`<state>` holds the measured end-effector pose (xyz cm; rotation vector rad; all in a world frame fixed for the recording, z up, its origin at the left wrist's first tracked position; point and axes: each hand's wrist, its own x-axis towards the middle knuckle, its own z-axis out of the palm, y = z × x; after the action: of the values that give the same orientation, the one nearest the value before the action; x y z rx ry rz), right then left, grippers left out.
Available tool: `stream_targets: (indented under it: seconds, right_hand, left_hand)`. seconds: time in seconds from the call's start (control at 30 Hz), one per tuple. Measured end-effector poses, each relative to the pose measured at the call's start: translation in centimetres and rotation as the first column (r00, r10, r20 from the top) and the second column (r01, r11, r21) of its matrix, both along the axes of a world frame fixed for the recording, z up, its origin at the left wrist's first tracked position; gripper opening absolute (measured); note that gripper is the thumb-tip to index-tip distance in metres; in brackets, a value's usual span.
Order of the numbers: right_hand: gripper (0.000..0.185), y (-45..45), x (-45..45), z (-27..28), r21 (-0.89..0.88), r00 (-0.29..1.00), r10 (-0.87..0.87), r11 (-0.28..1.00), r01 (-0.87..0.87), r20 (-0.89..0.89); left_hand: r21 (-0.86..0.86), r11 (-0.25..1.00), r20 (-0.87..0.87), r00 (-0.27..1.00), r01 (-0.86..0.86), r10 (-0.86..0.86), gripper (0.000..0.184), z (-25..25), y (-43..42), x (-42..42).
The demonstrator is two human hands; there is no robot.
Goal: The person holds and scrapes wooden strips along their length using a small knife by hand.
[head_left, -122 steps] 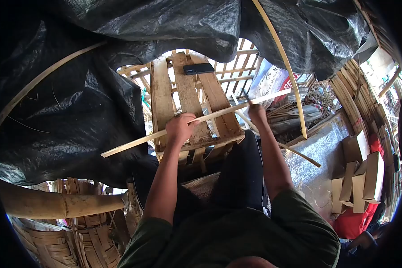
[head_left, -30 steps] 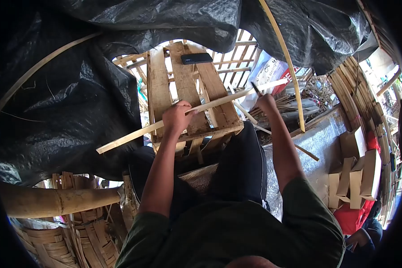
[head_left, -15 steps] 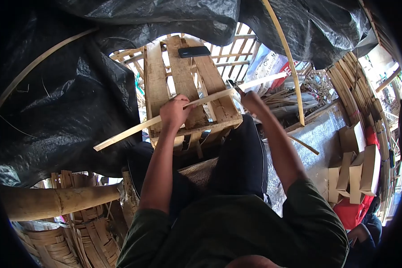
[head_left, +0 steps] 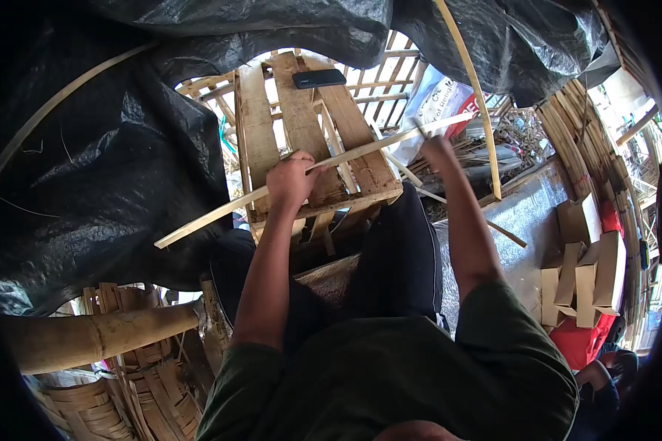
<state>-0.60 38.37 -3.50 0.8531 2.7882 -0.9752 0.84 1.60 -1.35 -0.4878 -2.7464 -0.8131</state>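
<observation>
A long pale bamboo strip (head_left: pixel 360 151) lies slantwise over a slatted wooden crate (head_left: pixel 254 110), its lower end out to the left. My left hand (head_left: pixel 292 180) is closed round the strip near its middle, above the crate's near part. Close to the strip's upper right end, my right hand (head_left: pixel 438 151) grips a knife (head_left: pixel 421 128), whose blade is blurred and meets the strip. A dark phone (head_left: pixel 318 79) rests on the crate's far slats.
Black plastic sheeting (head_left: pixel 103 162) hangs at the left and top. A curved bamboo strip (head_left: pixel 477 95) hangs right of my right hand. Cardboard boxes (head_left: pixel 585 275) stand at the right, above a red bag (head_left: pixel 582 342). Part of another person (head_left: pixel 599 382) shows at the lower right.
My right hand with the knife moved inward along the bamboo strip, then back out toward its upper right end. My left hand keeps its hold. The crate and phone appear higher in view.
</observation>
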Motion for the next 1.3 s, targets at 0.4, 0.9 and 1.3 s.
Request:
stream_targets:
  seconds: [0.4, 0.9, 1.3]
  right_hand:
    - [0.044, 2.3, -0.7, -3.5, 0.16, 0.961, 0.277, 0.949, -0.271, -0.013]
    - [0.036, 4.6, -1.9, -3.8, -0.689, 0.932, -0.305, 0.719, 0.089, -0.198]
    - [0.045, -1.8, 0.1, 1.7, -0.144, 0.951, 0.295, 0.949, -0.281, 0.093]
  left_hand:
    - [0.001, 0.999, 0.045, 0.998, -0.046, 0.046, 0.036, -0.8, 1.4, -1.0]
    - [-0.034, 0.999, 0.073, 0.996, -0.041, 0.043, 0.035, 0.1, 1.8, -0.4]
    - [0.032, 0.999, -0.059, 0.998, -0.01, 0.012, 0.031, -0.5, 1.5, -0.2]
